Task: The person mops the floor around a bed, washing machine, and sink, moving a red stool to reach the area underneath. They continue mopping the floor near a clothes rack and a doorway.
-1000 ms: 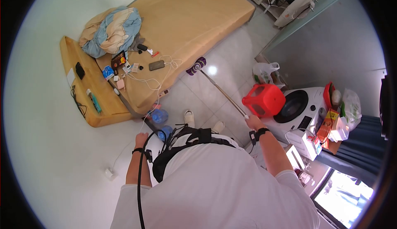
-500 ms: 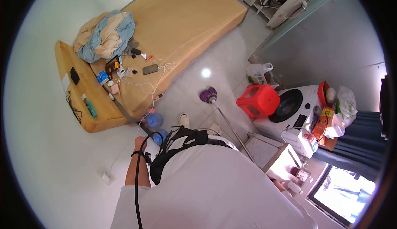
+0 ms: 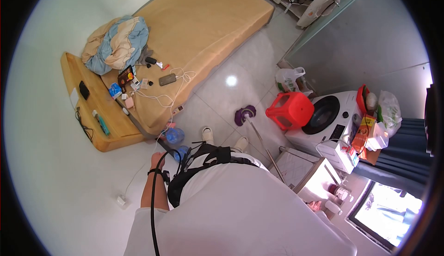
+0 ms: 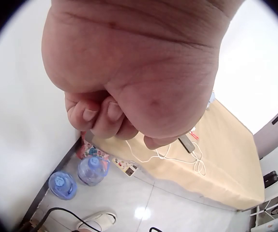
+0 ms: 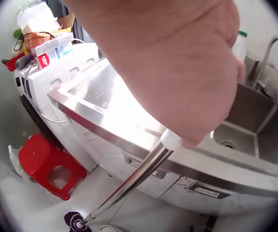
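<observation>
My right hand point(image 5: 182, 77) grips the white end of a mop's metal handle point(image 5: 134, 181), beside the steel sink counter. In the head view only part of that hand point(image 3: 314, 205) shows past my shirt. The mop's purple and white head point(image 3: 245, 115) rests on the tiled floor, ahead of my feet and near the red stool. My left hand point(image 3: 157, 160) hangs at my side by the wall, near the blue water jugs. Its fingers point(image 4: 110, 116) curl loosely and hold nothing.
A red stool point(image 3: 296, 110) stands before the washing machine point(image 3: 323, 122). Two blue water jugs point(image 4: 93, 170) sit by the bed's corner. The bed point(image 3: 208, 20) bears a phone point(image 3: 167, 79), cables and a crumpled quilt point(image 3: 122, 43). A sink point(image 5: 243, 137) is set into the counter.
The mop head has come from the bed's edge back toward my feet, then a little right toward the stool. My right hand has drawn back beside my body with the handle. My left hand stays put.
</observation>
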Action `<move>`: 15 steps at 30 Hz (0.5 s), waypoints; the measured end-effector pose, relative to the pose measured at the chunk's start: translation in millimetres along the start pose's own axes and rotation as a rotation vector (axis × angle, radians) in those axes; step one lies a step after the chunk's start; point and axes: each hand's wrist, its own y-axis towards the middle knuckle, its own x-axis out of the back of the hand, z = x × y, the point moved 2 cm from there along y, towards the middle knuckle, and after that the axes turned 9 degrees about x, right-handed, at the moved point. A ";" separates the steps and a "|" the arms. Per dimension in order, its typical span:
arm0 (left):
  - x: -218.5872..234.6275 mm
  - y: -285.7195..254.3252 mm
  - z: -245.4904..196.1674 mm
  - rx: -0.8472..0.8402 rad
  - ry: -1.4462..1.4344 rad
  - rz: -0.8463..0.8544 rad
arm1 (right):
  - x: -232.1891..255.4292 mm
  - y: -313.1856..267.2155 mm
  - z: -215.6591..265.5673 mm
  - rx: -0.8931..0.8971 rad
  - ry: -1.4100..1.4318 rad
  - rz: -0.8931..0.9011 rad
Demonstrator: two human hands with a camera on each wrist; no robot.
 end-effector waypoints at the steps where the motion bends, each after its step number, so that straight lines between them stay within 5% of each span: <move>1: -1.2 2.8 4.0 0.020 -0.001 0.010 | 13.4 9.0 0.0 0.017 0.020 -0.029; 3: -3.7 6.6 12.1 0.042 -0.006 0.015 | 21.9 30.7 9.0 0.041 0.038 -0.059; 4: -4.2 6.6 18.0 0.046 -0.017 0.015 | 39.3 49.2 13.4 -0.186 -0.161 0.133; 7: 5.2 -5.7 17.1 0.045 -0.057 -0.004 | 104.7 96.0 91.1 -0.183 -0.040 -0.137; 10: 13.5 -23.6 17.4 0.076 -0.085 -0.021 | 173.7 143.0 185.8 0.018 -0.041 -0.190; 12: 20.6 -36.8 15.3 0.109 -0.084 -0.027 | 202.5 200.3 220.4 0.272 -0.114 -0.401; 15: 29.0 -51.4 17.0 0.187 -0.131 -0.007 | 256.3 229.3 306.5 0.312 -0.039 -0.406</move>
